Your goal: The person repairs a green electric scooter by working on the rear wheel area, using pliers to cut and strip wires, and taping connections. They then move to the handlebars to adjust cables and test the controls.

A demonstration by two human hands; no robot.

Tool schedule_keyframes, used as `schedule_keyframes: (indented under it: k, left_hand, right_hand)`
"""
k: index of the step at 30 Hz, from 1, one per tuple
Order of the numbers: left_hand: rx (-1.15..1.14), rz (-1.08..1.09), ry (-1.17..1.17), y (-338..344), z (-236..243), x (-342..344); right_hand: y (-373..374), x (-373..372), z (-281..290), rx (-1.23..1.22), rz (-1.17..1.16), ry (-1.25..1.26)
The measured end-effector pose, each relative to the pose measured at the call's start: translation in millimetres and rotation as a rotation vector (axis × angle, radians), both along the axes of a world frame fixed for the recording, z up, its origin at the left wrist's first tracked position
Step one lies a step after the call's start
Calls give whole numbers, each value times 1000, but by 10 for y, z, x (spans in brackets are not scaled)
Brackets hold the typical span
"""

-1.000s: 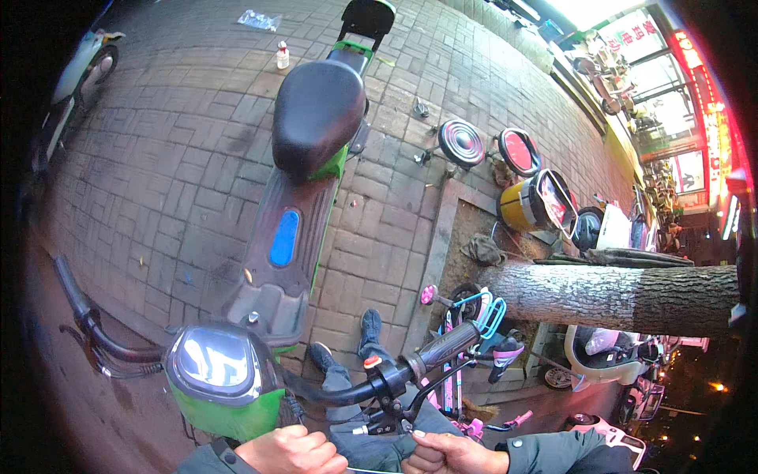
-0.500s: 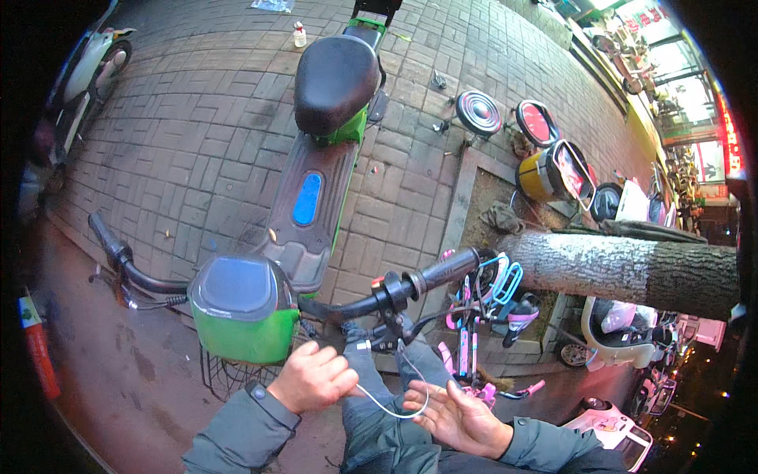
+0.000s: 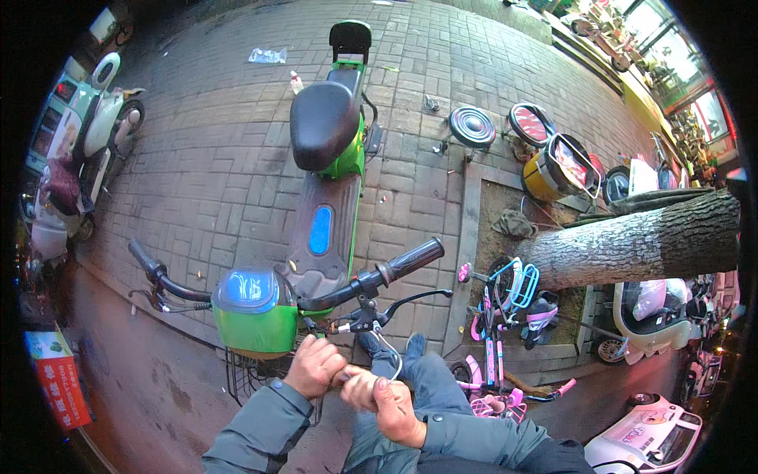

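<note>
A green electric scooter (image 3: 254, 325) stands before me, its handlebar toward me and its black seat (image 3: 322, 125) farther off. Below the right handlebar grip (image 3: 414, 259) is a brake lever (image 3: 414, 299). From the lever's bracket a thin whitish brake cable (image 3: 399, 359) curves down in a loop to my hands. My left hand (image 3: 314, 367) is closed on the cable, just below the handlebar. Close beside it, my right hand (image 3: 387, 407) is also closed on the cable, thumb up. The cable's end is hidden between the fingers.
On the right lie a pink child's bicycle (image 3: 493, 355) and a leaning tree trunk (image 3: 624, 246). Beyond are a yellow bucket (image 3: 549, 180) and a round stool (image 3: 473, 126). Parked scooters stand at left (image 3: 99, 150) and right (image 3: 651, 316). A red box (image 3: 63, 391) sits at lower left.
My right hand has gone from open to closed and moved left, up against my left hand. The cable loop is tighter. The whole view has shifted, showing more at left.
</note>
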State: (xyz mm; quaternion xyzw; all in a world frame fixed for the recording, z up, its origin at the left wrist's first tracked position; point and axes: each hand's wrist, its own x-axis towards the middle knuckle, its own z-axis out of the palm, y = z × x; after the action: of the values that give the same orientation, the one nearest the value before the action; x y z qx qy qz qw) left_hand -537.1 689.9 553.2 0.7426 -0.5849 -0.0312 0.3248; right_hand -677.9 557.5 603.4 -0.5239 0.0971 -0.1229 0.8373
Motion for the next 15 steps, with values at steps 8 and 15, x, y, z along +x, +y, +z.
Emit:
schedule_keyframes:
  k: [8,15]
  left_hand:
    - [149,-288,-214,-39,51,218]
    - [130,-262,-242,-101,137,228]
  right_hand:
    - [-209,-174,128,627,-88,331]
    - [-596,-113,229,813,28,504]
